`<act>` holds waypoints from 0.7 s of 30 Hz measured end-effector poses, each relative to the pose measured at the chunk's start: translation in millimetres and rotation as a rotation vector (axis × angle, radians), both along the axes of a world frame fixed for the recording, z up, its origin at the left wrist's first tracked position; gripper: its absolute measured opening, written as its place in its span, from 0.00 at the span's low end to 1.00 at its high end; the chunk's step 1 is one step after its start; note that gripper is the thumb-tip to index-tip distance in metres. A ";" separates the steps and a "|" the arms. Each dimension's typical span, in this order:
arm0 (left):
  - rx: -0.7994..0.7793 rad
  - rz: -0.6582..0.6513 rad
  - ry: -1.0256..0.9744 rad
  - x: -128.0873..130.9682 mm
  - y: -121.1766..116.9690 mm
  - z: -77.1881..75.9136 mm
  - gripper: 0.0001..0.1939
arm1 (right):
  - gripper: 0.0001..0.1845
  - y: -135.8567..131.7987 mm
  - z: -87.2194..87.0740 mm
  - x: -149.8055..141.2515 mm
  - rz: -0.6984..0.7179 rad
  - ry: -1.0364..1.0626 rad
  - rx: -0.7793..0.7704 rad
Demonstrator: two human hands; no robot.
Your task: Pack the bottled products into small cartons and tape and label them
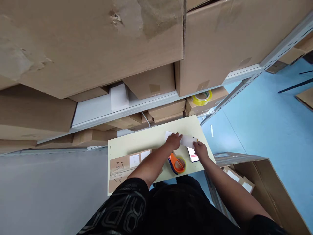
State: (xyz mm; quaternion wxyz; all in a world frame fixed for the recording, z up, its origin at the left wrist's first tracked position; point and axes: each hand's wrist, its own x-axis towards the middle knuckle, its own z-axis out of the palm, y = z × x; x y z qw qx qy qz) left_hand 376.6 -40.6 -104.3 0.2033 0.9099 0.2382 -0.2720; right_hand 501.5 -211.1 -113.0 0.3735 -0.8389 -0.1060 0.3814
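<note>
Over a small cream table [146, 137], my left hand [174, 141] holds a white paper strip [188, 141], its fingers closed and bent over it. The paper shows on both sides of that hand. My right hand [200, 150] pinches the strip's right end between thumb and fingers. Below my hands, an orange tape dispenser [176, 163] with a roll of tape lies near the table's front edge. A phone [193, 154] with a lit screen lies partly under my right hand. To the left, my forearm partly covers a taped cardboard box [119, 168] with white labels and handwriting.
A metal shelf [132, 109] loaded with large cardboard boxes [93, 45] overhangs the table's far side. A yellow tape roll [201, 97] lies on a lower box. At the right stands an open carton [274, 189] containing labelled boxes. Blue floor [227, 130] extends beyond.
</note>
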 end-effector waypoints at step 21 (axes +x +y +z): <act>-0.719 0.845 -0.503 -72.3 12.9 118.3 0.26 | 0.14 -35.6 111.6 -48.3 0.300 -0.556 0.625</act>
